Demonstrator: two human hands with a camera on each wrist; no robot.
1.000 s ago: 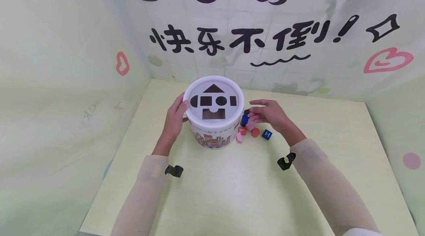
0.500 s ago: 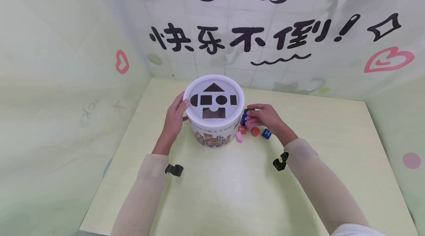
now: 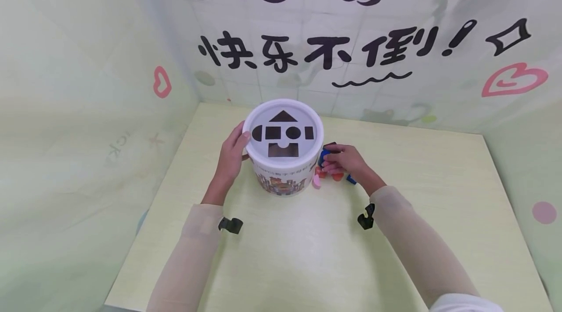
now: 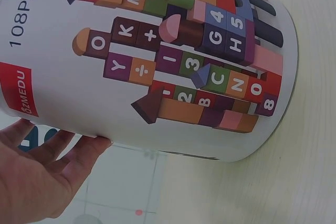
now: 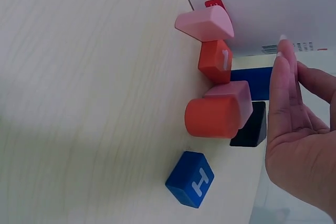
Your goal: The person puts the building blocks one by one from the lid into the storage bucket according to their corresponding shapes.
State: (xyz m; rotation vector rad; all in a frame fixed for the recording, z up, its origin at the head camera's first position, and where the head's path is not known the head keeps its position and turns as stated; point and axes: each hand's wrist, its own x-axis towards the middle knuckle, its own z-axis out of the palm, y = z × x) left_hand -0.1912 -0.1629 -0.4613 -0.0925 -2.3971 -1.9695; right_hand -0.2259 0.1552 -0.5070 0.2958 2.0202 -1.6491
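Note:
A white bucket stands on the table, with shaped holes cut through its lid. My left hand grips the rim from the left, thumb on top and fingers against the side. To the bucket's right, my right hand has its fingertips at the top of a blue cylinder; whether they pinch it is hidden. Close by lie a red cube, a pink half-round block, another pink block, a red cylinder, a dark block and a blue cube marked H.
The pale wooden table has its back edge against a printed curtain. More curtain hangs along the left side. A black band piece is worn on the left wrist.
My right hand has moved down and slightly left onto the blue cylinder, and now covers the pink block and part of the H cube in the head view. The left hand and bucket stay put.

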